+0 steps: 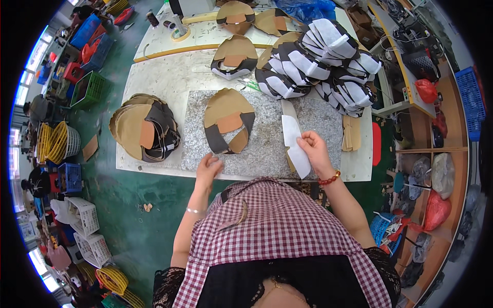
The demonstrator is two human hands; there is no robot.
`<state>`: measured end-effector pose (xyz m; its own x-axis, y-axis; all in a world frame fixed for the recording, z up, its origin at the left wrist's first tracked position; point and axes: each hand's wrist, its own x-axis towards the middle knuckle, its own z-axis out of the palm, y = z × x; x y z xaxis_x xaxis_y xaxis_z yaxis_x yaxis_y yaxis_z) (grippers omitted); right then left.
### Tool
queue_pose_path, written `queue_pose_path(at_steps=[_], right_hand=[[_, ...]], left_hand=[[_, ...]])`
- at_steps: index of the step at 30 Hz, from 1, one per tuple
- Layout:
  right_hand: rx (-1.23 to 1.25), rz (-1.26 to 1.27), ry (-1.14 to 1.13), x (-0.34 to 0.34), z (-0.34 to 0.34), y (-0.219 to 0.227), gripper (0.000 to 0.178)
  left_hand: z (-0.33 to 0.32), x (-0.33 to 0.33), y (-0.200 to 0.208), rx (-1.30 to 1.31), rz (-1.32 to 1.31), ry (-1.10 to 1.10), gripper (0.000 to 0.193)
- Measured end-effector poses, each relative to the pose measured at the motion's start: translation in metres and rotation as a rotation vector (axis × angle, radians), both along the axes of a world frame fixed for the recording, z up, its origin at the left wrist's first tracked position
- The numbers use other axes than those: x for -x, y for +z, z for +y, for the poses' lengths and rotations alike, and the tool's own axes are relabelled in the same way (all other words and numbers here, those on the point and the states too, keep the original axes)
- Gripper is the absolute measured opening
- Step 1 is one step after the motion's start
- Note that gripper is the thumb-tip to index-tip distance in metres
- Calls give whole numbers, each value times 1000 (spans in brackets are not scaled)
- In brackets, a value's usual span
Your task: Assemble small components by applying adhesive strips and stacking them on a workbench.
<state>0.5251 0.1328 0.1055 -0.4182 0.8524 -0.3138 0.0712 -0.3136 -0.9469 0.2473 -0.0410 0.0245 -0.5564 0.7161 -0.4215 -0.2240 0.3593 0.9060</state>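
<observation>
My right hand (313, 148) pinches a long white curved lining piece (292, 132) by its right edge, over the right part of a mottled grey work board (267, 159). A tan edge shows under the lower half of this piece. My left hand (208, 168) is at the board's front edge with fingers loosely bent and apart, nothing seen in them. Just beyond it lies a shoe upper (214, 114), flat on the board, tan with dark grey sides and orange-brown patches. Left of the board, a stack of similar shoe uppers (128, 128) sits on the white table.
Piles of uppers with white linings (303, 64) crowd the back right. Another upper (234, 54) lies behind the board, near green-handled snips (250, 83). Tan pieces (351, 134) lie at the right edge. A tape roll (181, 34) and thread spools (152, 19) stand at the back.
</observation>
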Motion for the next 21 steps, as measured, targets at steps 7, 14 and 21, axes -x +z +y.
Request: queue_pose_path(at_steps=[7, 14, 21], right_hand=[[-151, -94, 71, 3, 6, 10, 12], [-14, 272, 111, 39, 6, 80, 11], [-194, 113, 265, 62, 5, 87, 13]], left_hand=[[86, 11, 65, -215, 102, -272, 29], [103, -18, 135, -501, -418, -285, 31], [102, -47, 144, -473, -690, -292, 41]])
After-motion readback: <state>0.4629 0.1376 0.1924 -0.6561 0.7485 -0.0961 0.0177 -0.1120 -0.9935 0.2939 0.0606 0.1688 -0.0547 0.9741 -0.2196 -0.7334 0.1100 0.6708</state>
